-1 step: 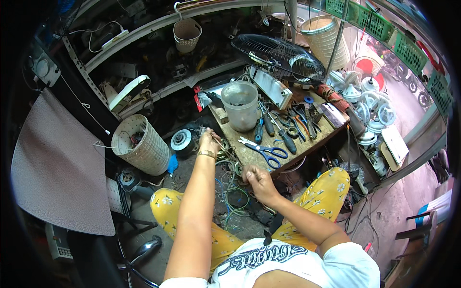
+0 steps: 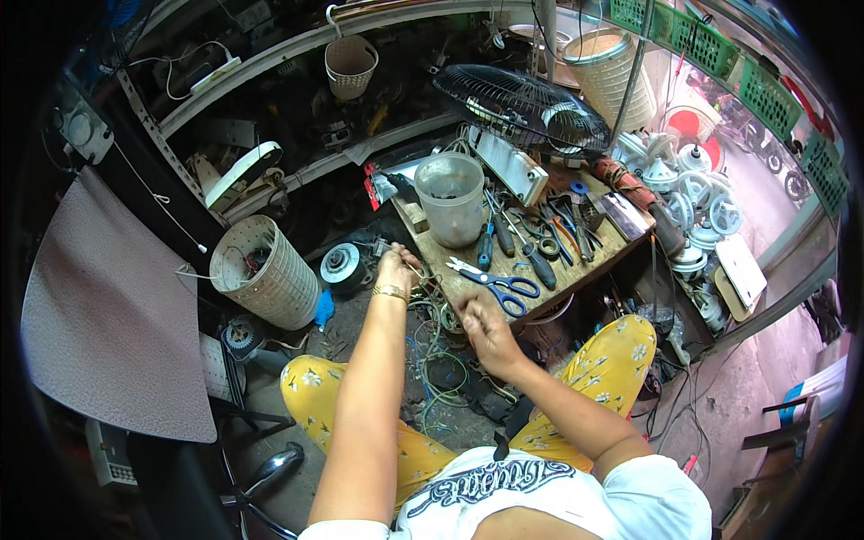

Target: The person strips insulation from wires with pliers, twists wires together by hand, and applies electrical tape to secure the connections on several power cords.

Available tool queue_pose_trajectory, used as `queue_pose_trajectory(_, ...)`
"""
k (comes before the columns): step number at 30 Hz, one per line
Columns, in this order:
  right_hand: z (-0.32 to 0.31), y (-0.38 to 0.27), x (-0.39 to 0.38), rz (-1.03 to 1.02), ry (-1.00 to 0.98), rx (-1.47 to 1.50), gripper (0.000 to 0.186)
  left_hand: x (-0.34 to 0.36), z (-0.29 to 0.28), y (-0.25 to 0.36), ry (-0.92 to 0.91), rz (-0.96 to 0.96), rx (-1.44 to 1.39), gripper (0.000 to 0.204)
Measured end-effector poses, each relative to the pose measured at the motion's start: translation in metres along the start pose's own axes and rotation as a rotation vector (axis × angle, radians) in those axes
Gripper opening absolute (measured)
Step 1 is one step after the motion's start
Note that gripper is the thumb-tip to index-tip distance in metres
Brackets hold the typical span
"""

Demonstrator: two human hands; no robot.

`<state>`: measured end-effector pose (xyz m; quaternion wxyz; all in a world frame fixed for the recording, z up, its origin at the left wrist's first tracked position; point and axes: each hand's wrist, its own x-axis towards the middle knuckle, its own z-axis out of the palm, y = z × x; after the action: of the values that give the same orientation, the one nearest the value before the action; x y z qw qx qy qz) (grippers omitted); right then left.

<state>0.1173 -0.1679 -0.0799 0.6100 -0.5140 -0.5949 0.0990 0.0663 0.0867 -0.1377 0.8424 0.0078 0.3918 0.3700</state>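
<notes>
At the left edge of the low wooden bench [image 2: 436, 256], my left hand [image 2: 397, 268] is closed on what looks like thin wire or a thin rod, partly hidden by the fingers. My right hand [image 2: 482, 319] is curled by the bench's front edge; whether it grips anything is unclear. Beside it lie blue-handled scissors [image 2: 509, 288]. A translucent plastic bucket [image 2: 448, 207] stands behind, with screwdrivers [image 2: 538, 260] and pliers [image 2: 565, 238] to its right. Tangled green wires [image 2: 441, 378] trail on the floor below my hands.
A perforated white bin [image 2: 265, 288] and a round motor part [image 2: 340, 265] stand left. A fan guard [image 2: 522, 99] lies behind the bench; white plastic parts [image 2: 697, 207] pile at right. A grey chair panel [image 2: 112, 306] is far left, shelving [image 2: 306, 162] at back.
My right hand has risen slightly toward the bench, its fingers now a little higher and looser. My left hand has shifted very slightly right.
</notes>
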Motion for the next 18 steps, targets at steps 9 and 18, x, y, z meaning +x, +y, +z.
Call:
queue_pose_trajectory(9,0.041,0.016,0.032,0.545,0.003,0.870,0.034,0.002,-0.018,0.014,-0.028,-0.450,-3.088,0.031)
queue_pose_trajectory(18,-0.030,-0.053,-0.041,0.659,-0.234,0.807,0.034,0.005,-0.077,0.109,-0.449,-0.098,-3.139,0.024)
